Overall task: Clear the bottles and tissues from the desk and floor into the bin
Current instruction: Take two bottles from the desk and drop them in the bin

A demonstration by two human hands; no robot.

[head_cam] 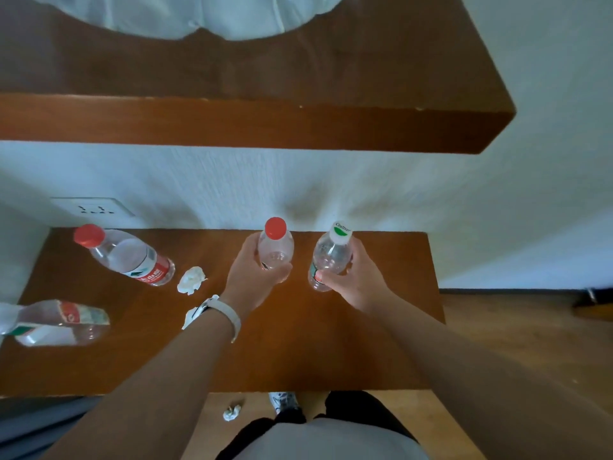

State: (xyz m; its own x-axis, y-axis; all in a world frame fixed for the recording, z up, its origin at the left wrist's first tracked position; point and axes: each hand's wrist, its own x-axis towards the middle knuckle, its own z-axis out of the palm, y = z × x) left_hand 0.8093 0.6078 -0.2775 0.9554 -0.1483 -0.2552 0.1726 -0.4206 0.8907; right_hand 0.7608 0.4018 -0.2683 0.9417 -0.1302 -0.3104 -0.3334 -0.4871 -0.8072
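Observation:
My left hand [252, 277] grips a clear red-capped bottle [276, 244] standing near the back of the wooden desk [298, 343]. My right hand [355, 280] grips a clear bottle with a white and green cap [331, 254] beside it. Another red-capped bottle with a red label [129, 255] stands at the desk's back left. A bottle [63, 322] lies on its side at the left edge. A crumpled tissue [191, 279] sits between the bottles, and a second tissue [189, 317] is partly hidden under my left wrist. A third tissue [231, 412] lies on the floor below the desk. No bin is visible.
A wooden shelf [265, 124] juts out above the desk, with white cloth [215, 14] on top. A wall socket [94, 207] is at the back left. My shoe [282, 401] stands on the wooden floor [517, 343] to the right of the desk.

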